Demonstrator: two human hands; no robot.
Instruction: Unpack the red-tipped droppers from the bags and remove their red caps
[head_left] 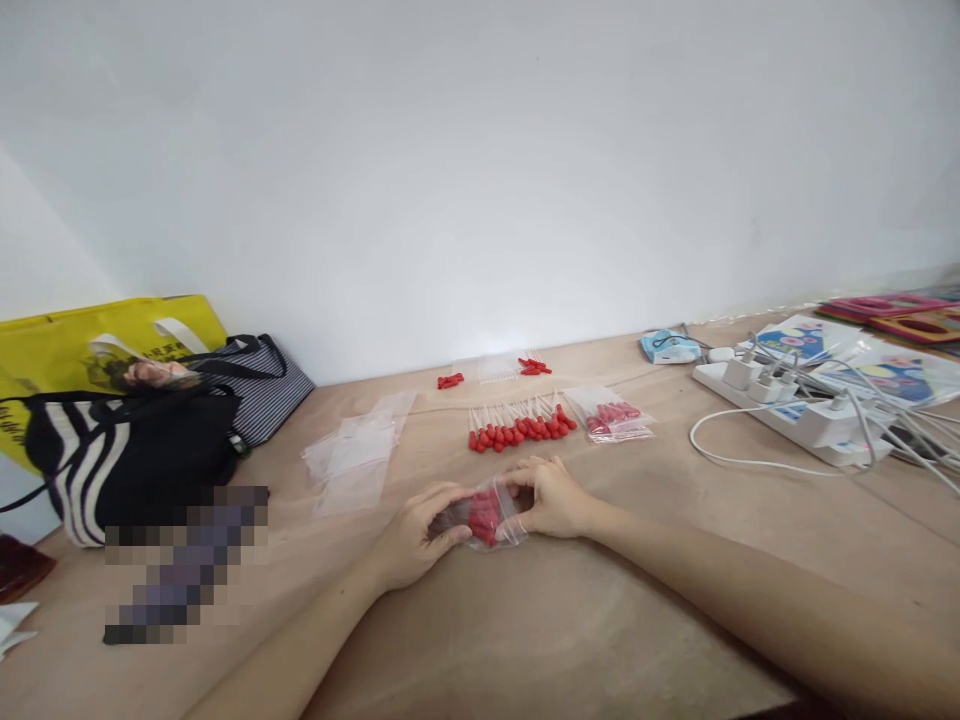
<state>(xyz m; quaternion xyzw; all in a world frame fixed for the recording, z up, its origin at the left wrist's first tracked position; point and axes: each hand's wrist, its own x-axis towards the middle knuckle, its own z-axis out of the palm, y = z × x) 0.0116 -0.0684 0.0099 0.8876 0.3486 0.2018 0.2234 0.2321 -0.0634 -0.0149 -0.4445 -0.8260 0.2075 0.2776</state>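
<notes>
Between my hands is a clear plastic bag (486,515) with several red pieces inside, low over the table. Fingers and thumb of my left hand (420,535) pinch its left side. At its right end, my right hand (551,500) grips the edge between thumb and fingers. Just beyond lies a row of red-tipped white sticks (521,428), red ends toward me. A filled bag of red pieces (611,415) rests to the right of that row. Flat clear bags (356,450) lie spread at the left.
Small red bundles (450,381) lie near the wall. At right are a white power strip (787,410) with cables, a blue face mask (670,347) and printed cards. On the left stand a black bag (142,460), a striped bag (270,390) and a yellow bag (187,315).
</notes>
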